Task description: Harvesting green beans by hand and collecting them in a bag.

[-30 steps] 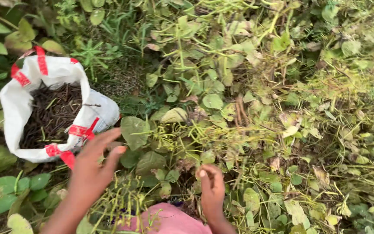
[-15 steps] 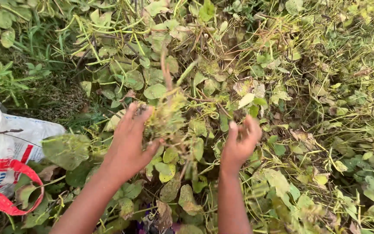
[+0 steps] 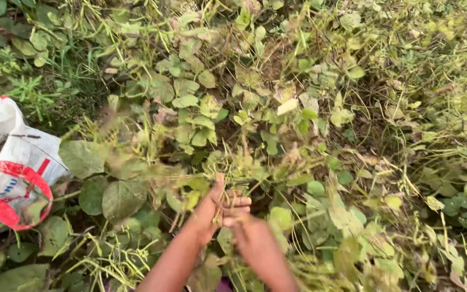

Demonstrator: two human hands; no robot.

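Hands (image 3: pixel 233 216) meet, fingers curled on leafy stems (image 3: pixel 233 167); white sack (image 3: pixel 12 162) lies left

A white sack (image 3: pixel 12 157) with red handles (image 3: pixel 14 186) is seen at the left edge, partly cut off by the frame, lying among broad green leaves (image 3: pixel 120 197). Dark contents are glimpsed at its open top, too small to be identified. Grass (image 3: pixel 44 81) is seen above the sack, upper left. Yellowing leaves (image 3: pixel 287 105) are scattered through the middle. Dry stems (image 3: pixel 449 86) and thin straw-coloured stalks are spread over the right side. Patches of dark soil (image 3: pixel 266 65) are visible between plants near the top.
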